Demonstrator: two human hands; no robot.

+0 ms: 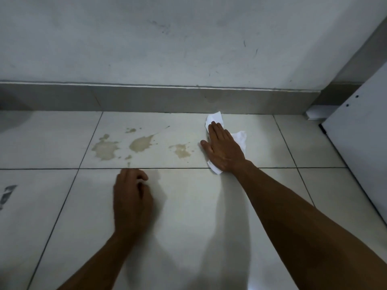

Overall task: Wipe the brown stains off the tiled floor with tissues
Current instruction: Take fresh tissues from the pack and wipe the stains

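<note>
Stains [140, 143] in brown patches remain on the floor tile [257, 139], barely begun. Right hand [222, 148] presses flat, fingers straight, on the white tissue [239, 138] just beside them; left hand [132, 197] rests loosely curled, empty.

- floor [209, 216] is big pale glossy tiles with thin dark grout lines, kinda reflective, soft shadows across it
- wall [146, 38] at the back is plain off-white, pretty scuffed up, little dark marks and scratches here and there
- grey skirting [159, 99] runs along the bottom of the wall, right where it meets the floor
- white panel [360, 139] on the right, leaning into view, a couple of small dark holes in it
- light is dim and cool overall, nothing bright anywhere
</note>
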